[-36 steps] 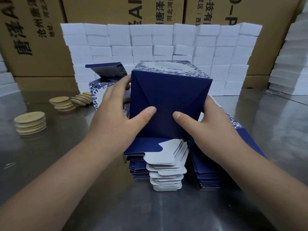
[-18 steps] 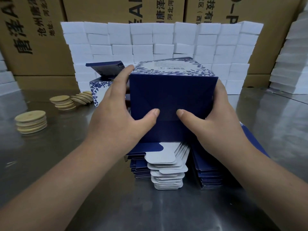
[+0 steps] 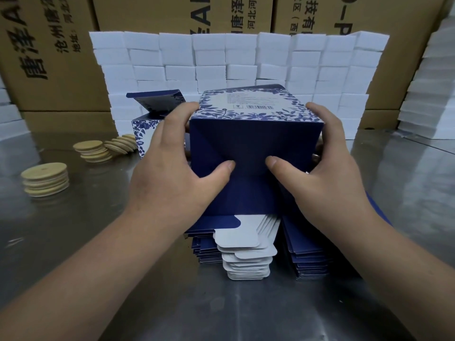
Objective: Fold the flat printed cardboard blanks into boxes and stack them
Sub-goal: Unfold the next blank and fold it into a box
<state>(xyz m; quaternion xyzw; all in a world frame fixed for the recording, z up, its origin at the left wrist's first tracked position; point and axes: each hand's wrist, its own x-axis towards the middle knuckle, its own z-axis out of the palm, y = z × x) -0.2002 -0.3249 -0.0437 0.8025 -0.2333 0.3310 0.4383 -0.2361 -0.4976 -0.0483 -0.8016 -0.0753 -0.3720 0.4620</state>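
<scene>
box: held above flat blanks
left hand: grips box at 9 o'clock, thumb on flap
right hand: grips box at 3 o'clock, thumb on flap

Two bare hands, left and right, gripped one dark blue folded cardboard box. A second floral box stood left of centre. Three piles of round wooden discs sat at left. The flat blanks and white foam blocks were too many to count.
</scene>
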